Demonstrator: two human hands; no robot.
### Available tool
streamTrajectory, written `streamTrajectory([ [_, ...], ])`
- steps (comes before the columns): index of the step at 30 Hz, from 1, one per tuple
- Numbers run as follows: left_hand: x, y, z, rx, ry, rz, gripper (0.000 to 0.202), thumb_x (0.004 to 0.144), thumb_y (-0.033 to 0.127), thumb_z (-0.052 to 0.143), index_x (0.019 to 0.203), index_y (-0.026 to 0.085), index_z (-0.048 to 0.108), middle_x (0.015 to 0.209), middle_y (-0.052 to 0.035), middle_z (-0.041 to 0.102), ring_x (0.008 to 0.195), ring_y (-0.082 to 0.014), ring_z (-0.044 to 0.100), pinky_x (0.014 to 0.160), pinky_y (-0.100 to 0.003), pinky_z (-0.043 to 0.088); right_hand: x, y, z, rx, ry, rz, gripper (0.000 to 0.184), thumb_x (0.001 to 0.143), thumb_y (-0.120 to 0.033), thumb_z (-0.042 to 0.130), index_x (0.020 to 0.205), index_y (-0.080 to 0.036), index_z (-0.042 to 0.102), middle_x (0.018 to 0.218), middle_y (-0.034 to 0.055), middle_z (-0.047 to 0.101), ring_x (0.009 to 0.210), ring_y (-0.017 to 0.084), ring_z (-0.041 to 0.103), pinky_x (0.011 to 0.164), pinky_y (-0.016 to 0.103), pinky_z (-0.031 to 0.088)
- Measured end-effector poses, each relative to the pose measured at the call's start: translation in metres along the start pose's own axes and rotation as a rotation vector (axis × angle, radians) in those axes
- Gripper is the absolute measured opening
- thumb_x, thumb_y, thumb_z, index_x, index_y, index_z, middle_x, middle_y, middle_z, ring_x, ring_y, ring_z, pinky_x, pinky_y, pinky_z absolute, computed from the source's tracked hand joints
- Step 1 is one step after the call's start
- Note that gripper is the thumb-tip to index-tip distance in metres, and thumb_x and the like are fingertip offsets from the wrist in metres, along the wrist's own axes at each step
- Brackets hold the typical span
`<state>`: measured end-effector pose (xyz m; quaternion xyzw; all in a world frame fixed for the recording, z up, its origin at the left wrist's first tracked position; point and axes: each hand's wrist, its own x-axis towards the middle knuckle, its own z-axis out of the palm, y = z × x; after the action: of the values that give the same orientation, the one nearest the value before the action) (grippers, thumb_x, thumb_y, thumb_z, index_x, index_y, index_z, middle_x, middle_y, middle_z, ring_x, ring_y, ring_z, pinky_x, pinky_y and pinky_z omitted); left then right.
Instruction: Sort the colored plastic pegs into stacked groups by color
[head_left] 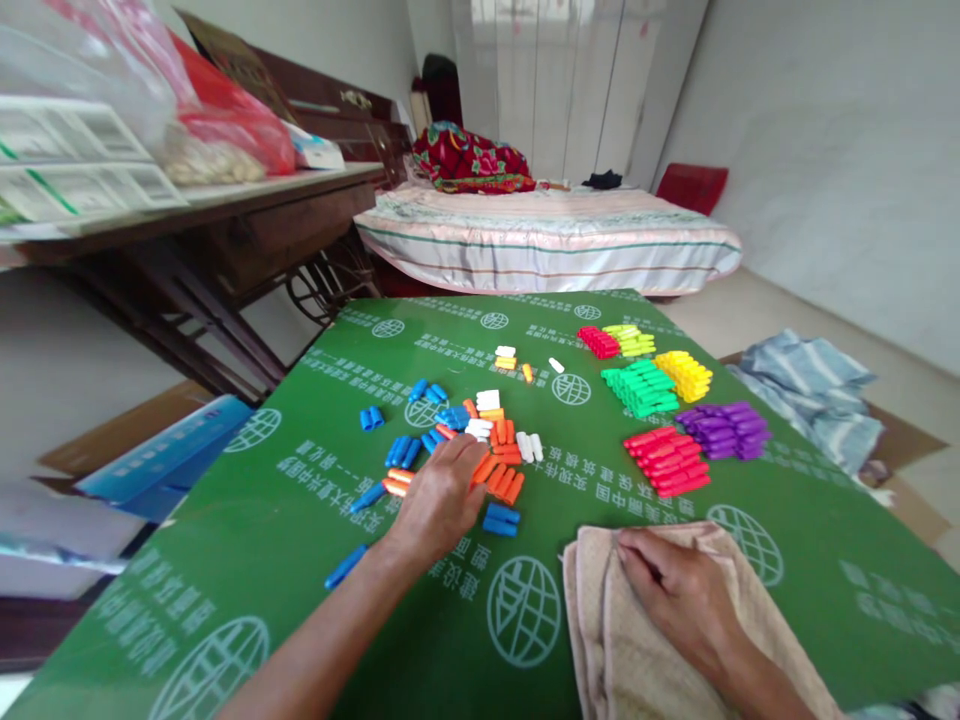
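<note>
My left hand [442,493] reaches into a loose group of small plastic tubes shaped like marker caps. Its fingers are curled down, and whatever the tips hold is hidden. Around it lie orange tubes [505,484], white tubes [529,447] and blue tubes [403,452], some in short rows, others scattered. My right hand [679,590] rests closed on a folded beige towel [600,625]; thumb and forefinger are pressed together, and I cannot make out anything between them.
Sorted stacks stand at right on the green board [300,540]: green [639,387], yellow [682,376], purple [725,430], red [667,461], pink-red [598,342] and lime [630,340]. A wooden table [285,200] flanks the left; a bed [555,230] stands beyond.
</note>
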<state>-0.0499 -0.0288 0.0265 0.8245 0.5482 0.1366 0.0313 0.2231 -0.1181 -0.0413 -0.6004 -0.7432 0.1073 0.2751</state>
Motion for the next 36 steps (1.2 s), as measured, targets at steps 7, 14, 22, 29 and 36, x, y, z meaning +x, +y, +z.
streamTrajectory([
  [7,-0.012,0.033,0.014,-0.18,-0.011,0.194,0.042,0.074,0.008,0.055,0.115,0.015,0.055,0.122,-0.0107,0.06,0.114,-0.0246,0.054,0.098,-0.041,0.048,0.0,-0.001,-0.002,-0.025,-0.007,-0.016,0.03,0.09,-0.027,0.038,0.093,-0.023,0.068,0.089,0.002,0.074,0.073,0.015,0.069,0.068,0.025,0.053],
  [14,-0.015,0.05,0.02,-0.286,-0.061,0.26,0.045,0.072,0.005,0.054,0.114,0.019,0.053,0.123,-0.0085,0.059,0.116,-0.0229,0.052,0.102,-0.042,0.044,0.008,-0.023,-0.006,0.046,-0.053,-0.087,0.029,0.09,-0.024,0.037,0.093,-0.024,0.066,0.083,0.0008,0.073,0.068,0.014,0.067,0.066,0.022,0.05],
  [22,-0.023,0.063,0.036,-0.401,-0.086,0.23,0.061,0.074,0.005,0.049,0.131,0.02,0.036,0.128,-0.0101,0.054,0.119,-0.0217,0.051,0.101,-0.041,0.046,0.036,-0.049,0.003,-0.046,-0.149,-0.155,0.04,0.085,-0.02,0.042,0.124,-0.018,0.053,0.082,0.0028,0.073,0.066,0.018,0.068,0.059,0.026,0.048],
  [29,-0.03,0.063,0.045,-0.415,-0.101,0.198,0.069,0.075,0.007,0.051,0.139,0.018,0.026,0.135,-0.0155,0.048,0.125,-0.024,0.047,0.102,-0.04,0.045,0.042,-0.048,0.008,-0.156,-0.231,-0.165,0.037,0.083,-0.019,0.045,0.119,-0.02,0.056,0.079,0.0025,0.073,0.067,0.019,0.068,0.055,0.025,0.045],
  [36,-0.032,0.062,0.038,-0.347,-0.118,0.229,0.061,0.077,0.012,0.052,0.136,0.014,0.032,0.135,-0.0146,0.049,0.125,-0.0235,0.046,0.104,-0.039,0.043,0.043,-0.046,0.013,-0.149,-0.258,-0.153,0.028,0.084,-0.02,0.047,0.108,-0.021,0.061,0.082,0.0018,0.073,0.073,0.019,0.069,0.059,0.026,0.047],
])
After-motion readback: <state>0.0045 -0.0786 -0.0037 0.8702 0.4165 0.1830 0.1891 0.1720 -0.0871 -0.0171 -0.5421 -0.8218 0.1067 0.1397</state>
